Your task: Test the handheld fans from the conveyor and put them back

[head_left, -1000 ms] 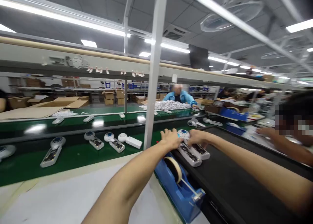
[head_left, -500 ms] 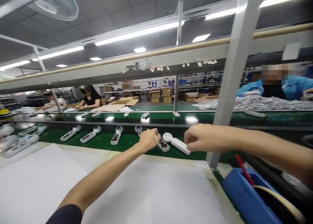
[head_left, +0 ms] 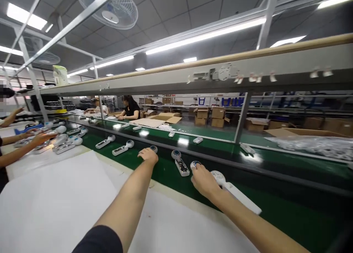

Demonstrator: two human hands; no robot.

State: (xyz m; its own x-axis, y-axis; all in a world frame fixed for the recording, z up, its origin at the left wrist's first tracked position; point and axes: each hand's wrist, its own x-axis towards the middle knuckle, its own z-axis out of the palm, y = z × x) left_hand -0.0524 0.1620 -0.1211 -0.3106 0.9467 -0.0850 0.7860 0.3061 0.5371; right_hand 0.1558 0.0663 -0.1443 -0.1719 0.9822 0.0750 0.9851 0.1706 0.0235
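At five o'clock, the right hand bends its fingers onto a round-headed device; whether they grip cannot be told. Around half past seven, the left hand covers part of a second device, fingertips hidden. Red-and-white tags at two o'clock are illegible.

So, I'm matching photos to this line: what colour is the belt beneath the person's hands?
The belt is green; the head view shows it best.
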